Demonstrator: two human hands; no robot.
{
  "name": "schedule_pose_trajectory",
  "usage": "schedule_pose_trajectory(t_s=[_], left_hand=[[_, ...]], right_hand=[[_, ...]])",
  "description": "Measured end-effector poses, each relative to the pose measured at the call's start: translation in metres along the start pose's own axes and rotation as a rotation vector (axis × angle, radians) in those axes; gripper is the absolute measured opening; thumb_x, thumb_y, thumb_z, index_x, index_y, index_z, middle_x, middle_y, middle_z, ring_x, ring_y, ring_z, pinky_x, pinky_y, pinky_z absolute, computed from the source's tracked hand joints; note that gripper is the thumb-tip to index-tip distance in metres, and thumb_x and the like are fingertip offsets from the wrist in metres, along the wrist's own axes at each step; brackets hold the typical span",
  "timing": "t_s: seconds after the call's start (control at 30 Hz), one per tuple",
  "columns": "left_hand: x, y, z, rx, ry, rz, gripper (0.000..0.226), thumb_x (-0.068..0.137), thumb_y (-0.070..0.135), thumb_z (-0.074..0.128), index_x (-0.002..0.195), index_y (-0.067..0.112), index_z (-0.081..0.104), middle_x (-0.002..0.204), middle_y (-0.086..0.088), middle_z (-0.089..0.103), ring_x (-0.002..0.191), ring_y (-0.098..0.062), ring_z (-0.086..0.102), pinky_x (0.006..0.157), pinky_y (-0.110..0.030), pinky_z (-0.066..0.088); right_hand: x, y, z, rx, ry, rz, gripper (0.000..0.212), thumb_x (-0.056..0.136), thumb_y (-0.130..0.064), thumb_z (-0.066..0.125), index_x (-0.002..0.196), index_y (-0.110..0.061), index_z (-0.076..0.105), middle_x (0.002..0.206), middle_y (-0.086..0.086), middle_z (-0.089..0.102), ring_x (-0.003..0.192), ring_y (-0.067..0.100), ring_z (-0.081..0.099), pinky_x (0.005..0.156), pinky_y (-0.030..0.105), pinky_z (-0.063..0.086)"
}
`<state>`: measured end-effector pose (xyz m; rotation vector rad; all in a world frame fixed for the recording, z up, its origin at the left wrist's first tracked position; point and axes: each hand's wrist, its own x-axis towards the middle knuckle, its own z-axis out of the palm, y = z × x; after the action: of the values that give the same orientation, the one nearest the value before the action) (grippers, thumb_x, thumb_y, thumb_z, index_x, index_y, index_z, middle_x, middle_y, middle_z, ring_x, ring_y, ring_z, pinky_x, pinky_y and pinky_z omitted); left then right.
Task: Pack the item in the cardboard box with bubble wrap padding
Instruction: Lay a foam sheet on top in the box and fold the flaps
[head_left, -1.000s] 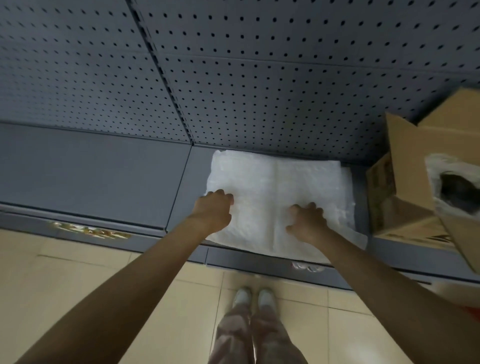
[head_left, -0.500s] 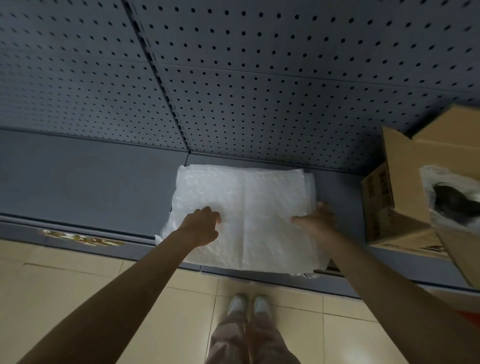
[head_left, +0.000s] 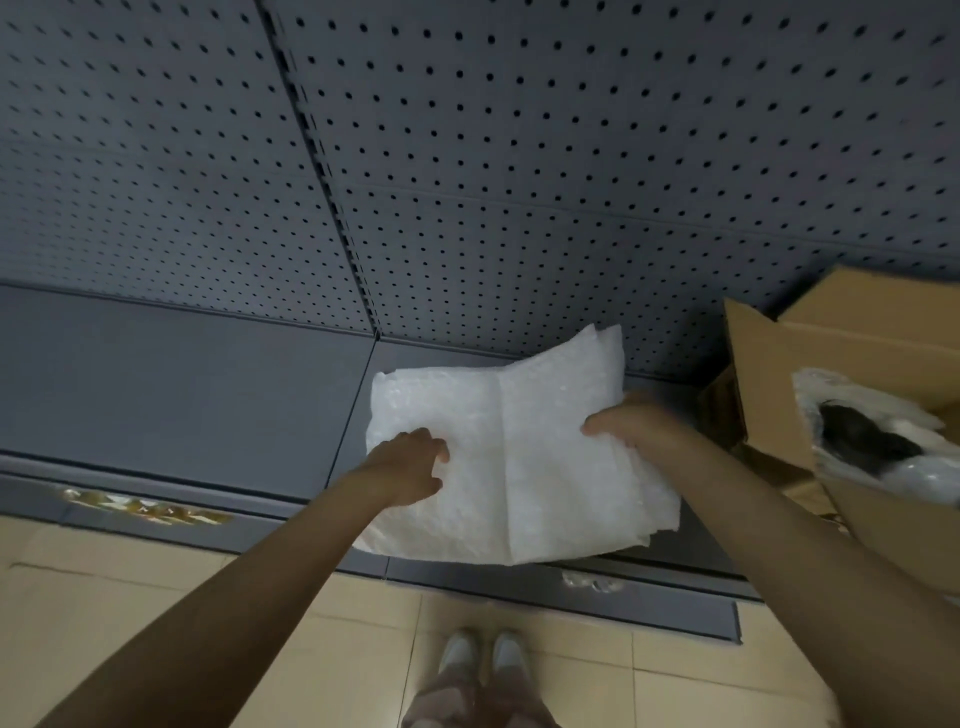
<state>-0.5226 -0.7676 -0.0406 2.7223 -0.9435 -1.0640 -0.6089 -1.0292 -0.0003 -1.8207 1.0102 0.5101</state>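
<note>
My left hand (head_left: 410, 465) pinches the near-left part of the folded white bubble wrap sheet (head_left: 514, 457) above the grey metal shelf (head_left: 182, 384); my right hand (head_left: 631, 423) grips its right edge, nearer the open brown cardboard box (head_left: 852, 364), which sits rightward holding the wrapped dark item (head_left: 862, 441).

Cardboard box (head_left: 852, 364) cropped at right edge.

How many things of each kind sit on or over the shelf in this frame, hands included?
Hands: 2, left hand and right hand
Folded bubble wrap sheets: 1 stack
Cardboard box: 1
Wrapped dark item in the box: 1
Total: 5
</note>
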Motion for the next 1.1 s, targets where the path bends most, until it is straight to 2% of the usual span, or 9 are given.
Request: schedule_pose_trajectory(t_s=[0.13, 0.3, 0.37, 0.5, 0.63, 0.7, 0.8, 0.9, 1.1], left_hand=[[-0.007, 0.005, -0.026, 0.001, 0.056, 0.004, 0.042, 0.094, 0.026, 0.055, 0.135, 0.022, 0.048, 0.136, -0.005, 0.046, 0.12, -0.025, 0.051, 0.1, -0.035, 0.044], [-0.019, 0.002, -0.046, -0.023, 0.127, -0.016, 0.041, 0.095, 0.026, 0.053, 0.136, 0.022, 0.047, 0.137, -0.005, 0.046, 0.121, -0.025, 0.051, 0.102, -0.035, 0.043], [-0.022, -0.005, -0.05, -0.005, 0.152, -0.053, 0.042, 0.095, 0.026, 0.053, 0.136, 0.022, 0.047, 0.137, -0.005, 0.047, 0.121, -0.025, 0.052, 0.101, -0.035, 0.044], [-0.037, -0.028, -0.054, 0.046, 0.169, -0.187, 0.041, 0.093, 0.021, 0.054, 0.134, 0.02, 0.05, 0.133, -0.006, 0.05, 0.12, -0.027, 0.054, 0.098, -0.037, 0.047], [-0.052, -0.053, -0.05, 0.08, 0.115, -0.27, 0.039, 0.093, 0.019, 0.052, 0.132, 0.016, 0.05, 0.132, -0.009, 0.052, 0.118, -0.028, 0.055, 0.097, -0.038, 0.048], [-0.055, -0.059, -0.047, 0.084, 0.085, -0.29, 0.041, 0.094, 0.019, 0.051, 0.135, 0.016, 0.048, 0.134, -0.009, 0.05, 0.12, -0.028, 0.054, 0.095, -0.036, 0.047], [-0.056, -0.064, -0.044, 0.071, 0.064, -0.295, 0.043, 0.094, 0.021, 0.051, 0.137, 0.016, 0.046, 0.137, -0.009, 0.049, 0.122, -0.028, 0.053, 0.096, -0.035, 0.045], [-0.054, -0.065, -0.044, 0.051, 0.055, -0.295, 0.043, 0.095, 0.021, 0.052, 0.137, 0.016, 0.046, 0.139, -0.008, 0.048, 0.124, -0.027, 0.051, 0.096, -0.033, 0.044], [-0.051, -0.066, -0.041, 0.037, 0.043, -0.276, 0.046, 0.095, 0.019, 0.051, 0.14, 0.017, 0.044, 0.141, -0.007, 0.047, 0.126, -0.025, 0.049, 0.097, -0.031, 0.042]], right_hand=[[-0.024, -0.036, -0.005, -0.152, -0.01, -0.083, 0.056, 0.082, -0.019, 0.071, 0.132, -0.005, 0.051, 0.127, 0.015, 0.059, 0.111, 0.029, 0.059, 0.097, 0.04, 0.051], [-0.043, -0.06, 0.03, -0.2, -0.127, -0.081, 0.051, 0.081, -0.033, 0.073, 0.12, -0.003, 0.058, 0.107, 0.011, 0.067, 0.083, 0.019, 0.063, 0.072, 0.029, 0.055], [-0.048, -0.063, 0.051, -0.182, -0.189, -0.086, 0.055, 0.08, -0.04, 0.072, 0.121, -0.007, 0.056, 0.103, 0.007, 0.066, 0.087, 0.018, 0.063, 0.071, 0.027, 0.055], [-0.047, -0.057, 0.094, -0.284, -0.311, -0.186, 0.057, 0.088, -0.042, 0.062, 0.133, -0.009, 0.051, 0.13, 0.008, 0.055, 0.106, 0.021, 0.054, 0.081, 0.027, 0.049], [-0.037, -0.04, 0.123, -0.333, -0.444, -0.216, 0.055, 0.091, -0.038, 0.06, 0.139, -0.015, 0.047, 0.144, 0.004, 0.045, 0.126, 0.021, 0.047, 0.104, 0.031, 0.041], [-0.03, -0.032, 0.132, -0.364, -0.473, -0.246, 0.056, 0.09, -0.035, 0.062, 0.14, -0.015, 0.045, 0.146, 0.003, 0.043, 0.131, 0.02, 0.044, 0.108, 0.028, 0.036], [-0.023, -0.022, 0.145, -0.465, -0.46, -0.294, 0.064, 0.088, -0.032, 0.065, 0.144, -0.015, 0.039, 0.15, 0.004, 0.038, 0.134, 0.021, 0.041, 0.108, 0.027, 0.034], [-0.017, -0.014, 0.16, -0.688, -0.367, -0.368, 0.069, 0.087, -0.035, 0.063, 0.147, -0.019, 0.032, 0.151, 0.008, 0.03, 0.136, 0.029, 0.035, 0.111, 0.033, 0.034], [-0.007, -0.002, 0.182, -0.863, -0.223, -0.455, 0.057, 0.094, -0.041, 0.048, 0.146, -0.025, 0.029, 0.144, 0.01, 0.025, 0.125, 0.037, 0.033, 0.106, 0.044, 0.038]])
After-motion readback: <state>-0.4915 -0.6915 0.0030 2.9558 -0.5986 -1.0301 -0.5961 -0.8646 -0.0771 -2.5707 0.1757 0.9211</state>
